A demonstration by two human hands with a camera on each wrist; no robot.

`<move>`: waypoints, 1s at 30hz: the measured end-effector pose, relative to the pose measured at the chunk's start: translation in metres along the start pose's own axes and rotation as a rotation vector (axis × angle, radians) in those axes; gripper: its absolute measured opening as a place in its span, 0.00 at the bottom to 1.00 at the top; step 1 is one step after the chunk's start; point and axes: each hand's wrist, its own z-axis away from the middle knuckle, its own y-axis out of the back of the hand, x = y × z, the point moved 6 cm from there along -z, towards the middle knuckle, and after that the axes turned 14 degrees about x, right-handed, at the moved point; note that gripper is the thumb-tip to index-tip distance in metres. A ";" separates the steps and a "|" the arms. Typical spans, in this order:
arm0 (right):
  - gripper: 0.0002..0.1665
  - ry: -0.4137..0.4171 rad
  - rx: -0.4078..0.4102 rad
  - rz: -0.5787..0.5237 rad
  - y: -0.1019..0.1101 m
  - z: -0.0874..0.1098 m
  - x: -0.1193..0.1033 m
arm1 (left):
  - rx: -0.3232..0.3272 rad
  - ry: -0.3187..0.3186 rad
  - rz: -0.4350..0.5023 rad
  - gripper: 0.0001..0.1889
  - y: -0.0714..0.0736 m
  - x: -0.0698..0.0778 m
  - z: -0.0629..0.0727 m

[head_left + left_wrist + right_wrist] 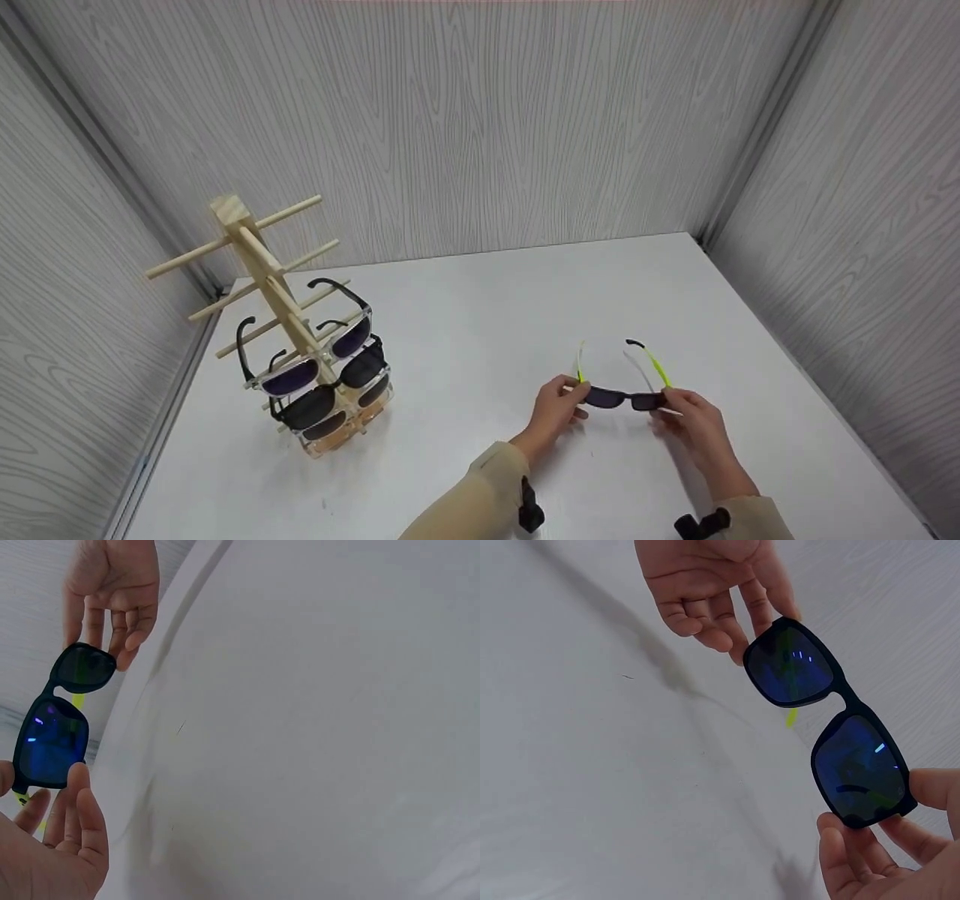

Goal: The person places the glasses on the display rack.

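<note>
A pair of sunglasses (604, 398) with dark lenses, a black front and yellow-green temples is held between both hands over the right part of the table. My left hand (556, 414) pinches one end of the frame near its hinge. At the other end, my right hand (697, 429) grips the frame corner between thumb and fingers. The temples stand unfolded, pointing away from me, with a black tip on the right one. In the left wrist view the sunglasses' lens (54, 741) reflects blue; the right wrist view shows both lenses (859, 769) face-on.
On the left of the white table (480, 322) stands a wooden display rack (259, 255) with crosswise pegs. Several sunglasses (311, 405) hang on its lower pegs, while the upper pegs are bare. Wood-grain panels (450, 127) wall in the back and both sides.
</note>
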 end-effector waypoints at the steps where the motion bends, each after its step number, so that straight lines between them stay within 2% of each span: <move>1: 0.21 0.004 -0.001 -0.001 -0.001 0.000 0.000 | 0.001 -0.002 0.007 0.13 0.001 0.000 0.001; 23: 0.27 0.035 -0.021 0.033 -0.033 0.012 0.015 | 0.059 -0.022 0.052 0.12 0.042 -0.005 0.018; 26: 0.29 0.033 -0.027 0.042 -0.037 0.014 0.016 | 0.066 -0.038 0.045 0.11 0.048 0.001 0.022; 30: 0.31 0.030 -0.037 0.053 -0.044 0.016 0.015 | 0.058 -0.048 0.047 0.11 0.057 0.018 0.033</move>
